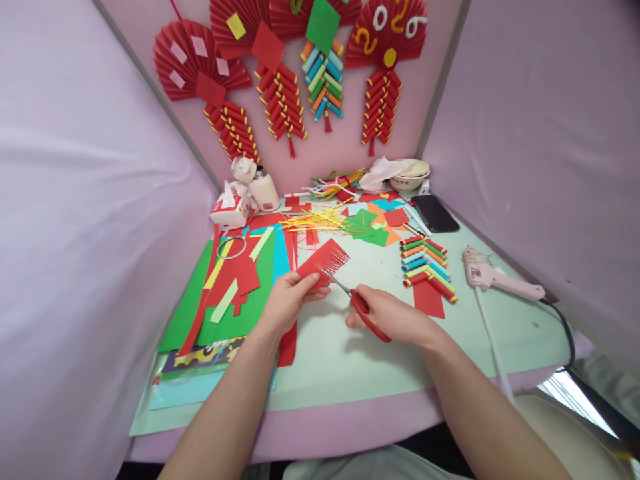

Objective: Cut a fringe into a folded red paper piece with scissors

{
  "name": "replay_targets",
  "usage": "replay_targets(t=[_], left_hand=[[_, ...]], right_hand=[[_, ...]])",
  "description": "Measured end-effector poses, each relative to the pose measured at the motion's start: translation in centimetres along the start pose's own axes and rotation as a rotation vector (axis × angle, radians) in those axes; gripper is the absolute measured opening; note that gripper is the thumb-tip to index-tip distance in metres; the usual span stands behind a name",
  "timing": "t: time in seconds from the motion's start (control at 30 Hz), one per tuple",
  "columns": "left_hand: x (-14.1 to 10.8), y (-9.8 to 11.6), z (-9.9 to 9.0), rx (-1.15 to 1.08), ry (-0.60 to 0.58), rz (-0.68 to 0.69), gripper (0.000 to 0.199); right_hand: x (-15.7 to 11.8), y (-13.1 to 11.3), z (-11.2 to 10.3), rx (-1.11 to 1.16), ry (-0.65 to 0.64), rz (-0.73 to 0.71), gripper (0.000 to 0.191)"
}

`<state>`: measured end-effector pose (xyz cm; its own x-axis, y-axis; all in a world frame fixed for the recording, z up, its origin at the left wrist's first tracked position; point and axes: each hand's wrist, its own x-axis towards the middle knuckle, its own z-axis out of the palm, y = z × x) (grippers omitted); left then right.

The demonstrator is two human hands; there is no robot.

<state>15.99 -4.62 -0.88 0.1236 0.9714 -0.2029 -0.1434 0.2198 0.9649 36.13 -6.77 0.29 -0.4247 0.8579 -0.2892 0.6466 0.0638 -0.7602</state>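
Note:
A piece of red paper (320,259) with a fringe of thin cuts along its far right edge is pinched in my left hand (295,297), thumb on top. My right hand (387,313) grips red-handled scissors (367,313). Their metal blades reach left to the paper, close to my left thumb; whether they are open or closed is hard to make out. To the right lies a stack of small coloured paper rolls (427,267) in a V pattern, with a red paper piece (429,299) under its lower end.
Coloured sheets and strips lie left on a green sheet (200,327). Yellow paper strips (315,219) and green scraps (367,227) lie behind my hands. A glue gun (500,277) with a cable and a black phone (435,213) are right. Red fan decorations (387,33) hang on the back wall.

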Motion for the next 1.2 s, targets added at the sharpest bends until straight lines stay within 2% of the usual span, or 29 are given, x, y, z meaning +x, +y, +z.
replay_targets(t=[0.13, 0.33, 0.83, 1.2], left_hand=[[0.1, 0.0, 0.0, -0.029, 0.046, 0.026, 0.028], [0.0, -0.1, 0.1, -0.025, -0.01, 0.021, 0.028], [0.1, -0.2, 0.0, -0.001, -0.036, 0.004, 0.03], [0.0, -0.1, 0.0, 0.003, -0.054, -0.009, 0.027]], right_hand=[[0.0, 0.1, 0.0, -0.024, -0.009, 0.008, 0.037], [0.0, 0.0, 0.1, -0.04, 0.0, 0.001, 0.037], [0.0, -0.1, 0.1, -0.03, 0.007, 0.007, 0.036], [0.4, 1.0, 0.3, -0.018, 0.015, -0.028, 0.033]])
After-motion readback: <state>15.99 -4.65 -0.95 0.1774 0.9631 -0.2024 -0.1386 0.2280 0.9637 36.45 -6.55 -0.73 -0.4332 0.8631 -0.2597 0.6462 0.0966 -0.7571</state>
